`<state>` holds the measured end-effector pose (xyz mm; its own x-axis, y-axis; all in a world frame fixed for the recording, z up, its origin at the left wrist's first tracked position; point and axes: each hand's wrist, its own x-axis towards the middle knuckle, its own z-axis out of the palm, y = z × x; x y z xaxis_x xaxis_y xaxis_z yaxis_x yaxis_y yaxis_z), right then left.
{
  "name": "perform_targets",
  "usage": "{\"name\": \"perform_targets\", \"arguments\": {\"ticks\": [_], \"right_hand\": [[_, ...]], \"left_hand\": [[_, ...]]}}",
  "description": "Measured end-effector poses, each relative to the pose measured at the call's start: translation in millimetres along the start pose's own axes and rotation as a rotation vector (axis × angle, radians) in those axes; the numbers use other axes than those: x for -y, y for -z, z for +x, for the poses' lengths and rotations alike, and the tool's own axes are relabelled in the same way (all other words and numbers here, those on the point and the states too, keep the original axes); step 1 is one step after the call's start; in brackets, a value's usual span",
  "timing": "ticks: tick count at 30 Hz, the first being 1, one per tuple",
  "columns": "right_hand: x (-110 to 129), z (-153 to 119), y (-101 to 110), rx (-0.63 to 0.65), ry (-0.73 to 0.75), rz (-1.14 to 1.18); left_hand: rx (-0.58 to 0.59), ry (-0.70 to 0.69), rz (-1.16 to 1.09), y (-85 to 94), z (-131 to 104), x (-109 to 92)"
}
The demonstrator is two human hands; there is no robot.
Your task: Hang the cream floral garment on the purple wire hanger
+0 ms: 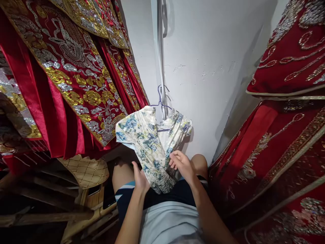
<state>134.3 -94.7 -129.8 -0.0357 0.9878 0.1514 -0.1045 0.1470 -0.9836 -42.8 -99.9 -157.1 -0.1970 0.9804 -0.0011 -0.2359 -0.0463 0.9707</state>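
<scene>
A short-sleeved white garment with blue and green flowers (149, 145) is on a thin purple hanger (159, 101), its V-neck facing up. The lower part of the garment is bunched near my lap. On its left side, my left hand (141, 179) rests against the lower edge with the thumb raised; its other fingers are hidden behind the cloth. My right hand (180, 163) is at the right edge of the neckline, fingers curled together at the fabric. Whether cloth is pinched between them is too small to tell.
Red garments with gold and silver embroidery (73, 67) hang at the left, and more beaded red garments (291, 132) at the right. A white wall (203, 67) lies ahead. Wooden or bamboo furniture (96, 200) stands at the lower left.
</scene>
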Motion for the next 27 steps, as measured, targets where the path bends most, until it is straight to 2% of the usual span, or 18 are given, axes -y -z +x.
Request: {"name": "perform_targets", "arguments": {"ticks": [3,7,10,12,14,16,17,19,21,22,24,27], "right_hand": [[-18.8,13.2,-8.5,0.058,0.024,-0.162],[-23.5,17.0,-2.5,0.112,0.08,-0.243],[-17.1,11.6,9.0,0.104,0.067,-0.239],[-13.7,7.0,12.2,0.078,0.053,-0.226],[-12.7,2.6,8.6,0.054,0.046,-0.197],[-13.2,-2.0,-1.1,0.052,0.035,-0.166],[-13.5,-4.3,-7.2,0.061,0.029,-0.152],[-13.3,-8.7,-19.5,0.097,0.025,-0.118],[-11.7,-11.2,-28.3,0.125,0.036,-0.081],[-10.2,-11.1,-30.5,0.131,0.043,-0.066],[-4.6,-7.2,-30.2,0.123,0.049,-0.037],[14.2,9.9,-22.0,0.048,0.075,0.01]], "left_hand": [[0.09,-0.035,-0.006,-2.2,-6.6,0.4],[0.05,-0.103,0.005,-10.9,-4.1,5.3],[-0.08,-0.152,0.154,-4.6,7.3,16.7],[-0.231,-0.22,0.263,3.9,13.9,25.6],[-0.417,-0.347,0.326,9.6,15.2,31.9],[-0.515,-0.5,0.378,8.9,10.1,33.7],[-0.487,-0.564,0.41,5.9,5.9,32.9],[-0.277,-0.624,0.471,-4.2,-2.8,29.7],[-0.03,-0.588,0.494,-16.1,-8.4,26.7],[0.054,-0.558,0.492,-21.4,-9.5,25.8],[0.128,-0.523,0.489,-29.4,-8.6,25.6],[0.171,-0.542,0.541,-34.8,-3.6,27.1]]}}
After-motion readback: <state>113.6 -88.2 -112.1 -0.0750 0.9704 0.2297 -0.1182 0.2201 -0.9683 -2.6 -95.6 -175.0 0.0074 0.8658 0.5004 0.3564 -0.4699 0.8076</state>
